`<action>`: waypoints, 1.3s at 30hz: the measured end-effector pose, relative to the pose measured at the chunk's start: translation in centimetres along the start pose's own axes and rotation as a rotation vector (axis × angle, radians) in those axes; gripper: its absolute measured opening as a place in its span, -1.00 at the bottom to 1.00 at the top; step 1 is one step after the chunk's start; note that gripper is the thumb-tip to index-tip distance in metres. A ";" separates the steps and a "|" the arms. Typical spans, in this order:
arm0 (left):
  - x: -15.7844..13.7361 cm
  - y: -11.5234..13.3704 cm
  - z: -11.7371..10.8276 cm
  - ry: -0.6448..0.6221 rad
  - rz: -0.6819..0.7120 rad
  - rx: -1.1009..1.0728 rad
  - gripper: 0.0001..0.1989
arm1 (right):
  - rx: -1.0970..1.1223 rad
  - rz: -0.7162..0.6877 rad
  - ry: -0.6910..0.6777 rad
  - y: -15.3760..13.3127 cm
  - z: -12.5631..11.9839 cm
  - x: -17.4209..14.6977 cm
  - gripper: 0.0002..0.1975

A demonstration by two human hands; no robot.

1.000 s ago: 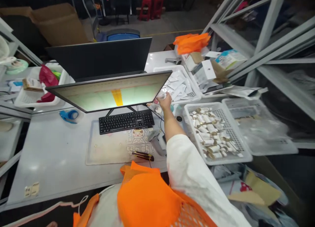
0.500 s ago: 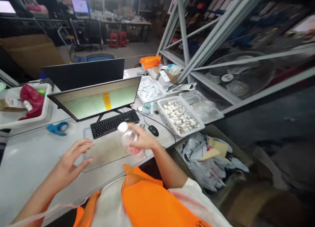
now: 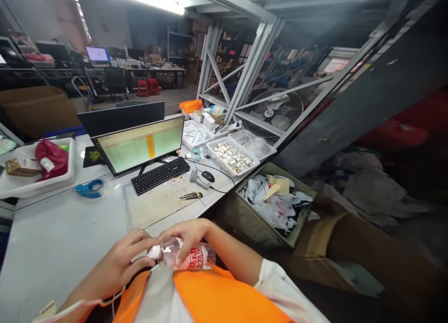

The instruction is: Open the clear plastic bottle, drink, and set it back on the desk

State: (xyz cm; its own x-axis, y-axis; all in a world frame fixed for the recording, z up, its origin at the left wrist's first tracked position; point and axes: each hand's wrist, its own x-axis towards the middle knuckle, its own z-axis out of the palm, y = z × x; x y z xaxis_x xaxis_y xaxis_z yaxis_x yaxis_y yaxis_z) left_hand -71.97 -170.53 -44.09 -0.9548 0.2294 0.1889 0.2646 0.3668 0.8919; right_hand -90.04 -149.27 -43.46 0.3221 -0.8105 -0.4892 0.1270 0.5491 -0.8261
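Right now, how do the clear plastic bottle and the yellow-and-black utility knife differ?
The clear plastic bottle is in the right hand, with the left hand at its white cap; the yellow-and-black utility knife lies untouched on the desk. The bottle is transparent, with a red-printed label; the knife looks opaque. The bottle is thick and rounded; the knife is slim. Both are longer than wide.
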 end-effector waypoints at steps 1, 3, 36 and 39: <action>-0.7 -0.2 0.4 0.046 -0.031 -0.009 -0.69 | -0.085 0.015 0.059 -0.4 0.6 0.2 -0.12; -1.9 -0.6 1.2 0.149 -0.151 -0.029 -0.71 | -0.293 0.051 0.197 -1.2 1.9 0.8 -0.09; -11.9 2.9 4.0 0.386 -0.452 -0.069 -0.72 | -0.663 -0.021 0.333 -1.6 8.9 5.4 -0.07; -11.7 2.8 4.6 0.388 -0.490 -0.024 -0.70 | -0.686 0.004 0.326 -1.6 9.0 5.5 -0.06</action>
State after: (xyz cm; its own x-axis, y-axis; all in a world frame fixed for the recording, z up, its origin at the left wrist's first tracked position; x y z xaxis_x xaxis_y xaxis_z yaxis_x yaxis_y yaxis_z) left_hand -59.41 -168.01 -45.69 -0.9453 -0.3062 -0.1127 -0.2150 0.3248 0.9210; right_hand -80.05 -152.77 -42.26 0.0145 -0.8866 -0.4622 -0.5197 0.3883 -0.7610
